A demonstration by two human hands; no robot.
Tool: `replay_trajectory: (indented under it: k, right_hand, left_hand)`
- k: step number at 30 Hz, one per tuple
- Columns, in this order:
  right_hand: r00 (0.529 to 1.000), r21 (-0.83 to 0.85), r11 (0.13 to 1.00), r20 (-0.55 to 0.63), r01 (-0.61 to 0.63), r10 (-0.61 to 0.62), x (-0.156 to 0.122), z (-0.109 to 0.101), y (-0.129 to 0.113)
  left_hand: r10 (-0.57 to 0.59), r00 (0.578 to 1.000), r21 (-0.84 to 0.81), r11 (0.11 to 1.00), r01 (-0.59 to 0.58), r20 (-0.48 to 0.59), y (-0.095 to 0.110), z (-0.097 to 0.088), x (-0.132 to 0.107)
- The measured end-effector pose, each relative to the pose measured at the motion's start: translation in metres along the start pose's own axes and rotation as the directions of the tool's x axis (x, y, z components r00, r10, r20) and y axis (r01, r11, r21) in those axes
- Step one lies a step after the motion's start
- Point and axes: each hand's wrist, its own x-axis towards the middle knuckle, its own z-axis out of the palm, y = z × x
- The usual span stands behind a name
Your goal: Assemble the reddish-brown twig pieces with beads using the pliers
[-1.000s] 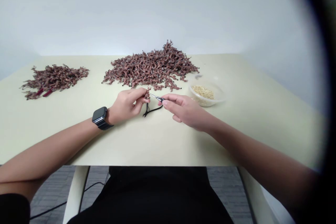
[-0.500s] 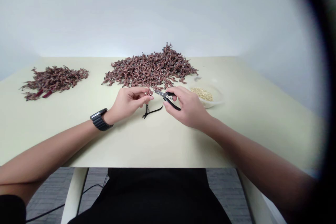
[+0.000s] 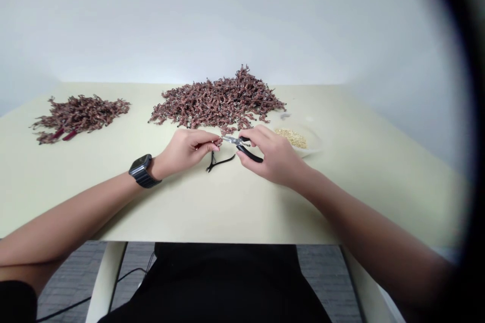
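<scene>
My left hand [image 3: 185,150] pinches a small reddish-brown piece [image 3: 219,143] between thumb and fingers; most of it is hidden by the fingertips. My right hand [image 3: 275,155] is closed around a pair of black-handled pliers [image 3: 250,154]. The pliers' metal jaws point left and meet the small piece at my left fingertips; whether they grip it I cannot tell. Below the pliers, on the table, lies a second, black-handled cutting tool [image 3: 220,162]. Just beyond my hands rises a big pile of similar reddish-brown pieces [image 3: 220,102].
A smaller pile of brownish pieces [image 3: 85,113] with dark red bits lies at the left of the pale table [image 3: 227,212]. Behind my right hand stands a translucent bowl [image 3: 313,145] holding small gold-coloured bits [image 3: 292,137]. A wall stands behind the table.
My left hand has turned, with its fingers now closer together around the small piece, and has moved slightly right. The pliers' jaws now overlap the piece at the fingertips.
</scene>
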Motion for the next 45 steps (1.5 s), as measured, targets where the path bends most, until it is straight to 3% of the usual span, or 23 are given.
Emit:
replay_trajectory:
  k: [5, 8, 13, 21, 30, 38, 45]
  right_hand:
    - [0.998, -0.04, 0.998, 0.058, 0.041, -0.039, 0.001, -0.005, 0.001]
    - [0.996, -0.074, 0.996, 0.073, 0.049, -0.043, 0.0, -0.006, 0.001]
    - [0.997, -0.107, 0.993, 0.073, 0.046, -0.038, 0.0, -0.005, 0.002]
    - [0.996, -0.151, 0.988, 0.084, 0.028, -0.015, -0.001, -0.002, 0.003]
    - [0.992, -0.206, 0.975, 0.11, 0.082, -0.06, -0.001, -0.005, 0.001]
    - [0.988, -0.237, 0.965, 0.127, 0.113, -0.085, -0.001, -0.004, 0.001]
    - [0.987, -0.232, 0.964, 0.13, 0.127, -0.099, -0.001, -0.006, -0.003]
  left_hand:
    - [0.102, 0.993, 0.081, 0.991, -0.106, 0.052, -0.005, -0.002, -0.001]
    - [0.096, 0.992, 0.123, 0.987, -0.105, 0.083, -0.005, -0.003, 0.0]
    - [-0.066, 0.987, 0.073, 0.996, 0.056, 0.149, -0.002, -0.004, 0.002]
    - [-0.304, 0.926, -0.185, 0.919, 0.347, 0.225, -0.001, 0.001, 0.004]
    - [-0.361, 0.912, -0.297, 0.865, 0.405, 0.194, 0.005, 0.007, 0.002]
    - [-0.418, 0.842, -0.31, 0.796, 0.52, 0.341, 0.013, -0.001, 0.006]
    - [-0.413, 0.825, -0.349, 0.762, 0.545, 0.386, 0.011, -0.004, 0.008]
